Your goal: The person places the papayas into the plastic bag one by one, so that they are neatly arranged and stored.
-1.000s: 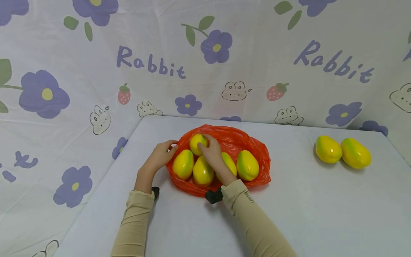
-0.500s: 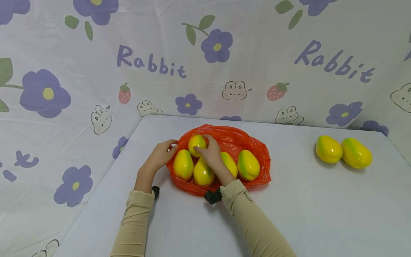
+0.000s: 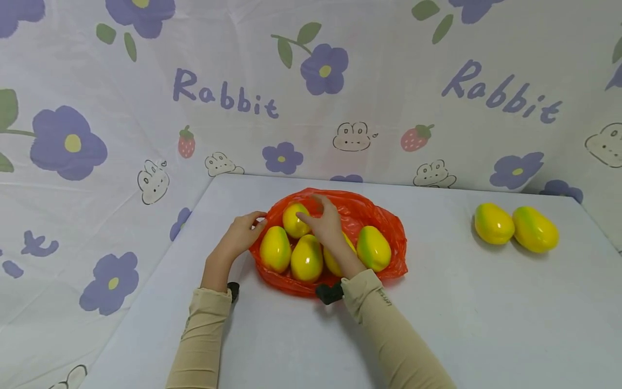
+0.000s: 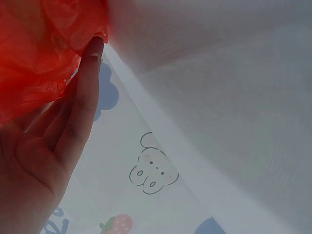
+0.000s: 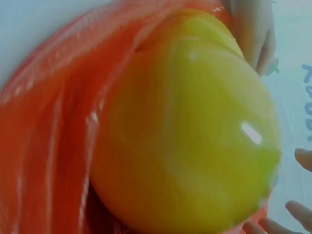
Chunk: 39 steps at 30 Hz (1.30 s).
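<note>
A red plastic bag [image 3: 351,208] lies spread with its mouth wide on the white table, in the head view. Several yellow mangoes with green streaks sit in it; one mango [image 3: 295,220] is at the back left, another [image 3: 307,258] in front of it. My left hand [image 3: 242,233] grips the bag's left rim, and the left wrist view has its fingers along the red plastic. Above the bag, my right hand [image 3: 328,224] has thumb and fingers spread beside the back-left mango, holding nothing. A mango [image 5: 195,136] fills the right wrist view, with fingertips at its right edge.
Two more mangoes, one [image 3: 493,223] and a second [image 3: 535,229], lie side by side at the table's right rear. Behind the table [image 3: 466,324] hangs a patterned cloth [image 3: 379,81] with flowers and rabbits. Black wrist cameras are worn at both wrists.
My right hand has let go of the mango, now at the bag's back left, and its fingers have spread while it drew slightly right. My left hand has stayed at the rim.
</note>
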{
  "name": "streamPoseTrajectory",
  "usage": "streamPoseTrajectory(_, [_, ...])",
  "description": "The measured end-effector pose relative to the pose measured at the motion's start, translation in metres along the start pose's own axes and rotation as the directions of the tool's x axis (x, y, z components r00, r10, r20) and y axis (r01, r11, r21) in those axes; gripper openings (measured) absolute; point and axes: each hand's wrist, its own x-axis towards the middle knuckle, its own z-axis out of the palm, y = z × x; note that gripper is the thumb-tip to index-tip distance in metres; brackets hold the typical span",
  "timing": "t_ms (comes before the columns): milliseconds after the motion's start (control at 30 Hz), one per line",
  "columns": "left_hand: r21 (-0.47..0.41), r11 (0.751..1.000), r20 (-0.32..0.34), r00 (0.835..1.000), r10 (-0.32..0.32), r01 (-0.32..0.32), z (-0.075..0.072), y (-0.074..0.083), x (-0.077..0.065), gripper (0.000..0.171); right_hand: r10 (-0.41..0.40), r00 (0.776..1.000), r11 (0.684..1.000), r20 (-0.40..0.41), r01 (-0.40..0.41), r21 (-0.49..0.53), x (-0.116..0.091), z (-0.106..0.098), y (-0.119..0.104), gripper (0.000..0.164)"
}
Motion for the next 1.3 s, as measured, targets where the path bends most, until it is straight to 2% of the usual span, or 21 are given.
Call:
streamPoseTrajectory(333, [-0.009,1.0,-0.001,1.0,0.0,0.0,-0.001,0.002,-0.001,0.044,-0.061,0.998,0.997,-0.02,0.062,0.041,-0.001,-0.025,0.001,0.063])
streamPoseTrajectory(600, [-0.014,1.0,-0.003,1.0,0.003,-0.003,-0.001,0.001,0.0,0.044,-0.051,0.997,0.997,-0.05,0.054,0.062,-0.002,-0.049,0.003,0.067])
streamPoseTrajectory(1033, [-0.013,1.0,0.003,1.0,-0.003,0.003,0.0,0.001,0.001,0.044,-0.114,0.977,0.983,-0.182,0.138,0.122,-0.002,-0.096,0.02,0.064])
streamPoseTrajectory(1300, [-0.011,1.0,0.003,1.0,0.001,0.0,-0.001,0.001,0.001,0.044,-0.073,0.966,0.993,-0.248,0.094,0.074,0.0,-0.123,0.03,0.064])
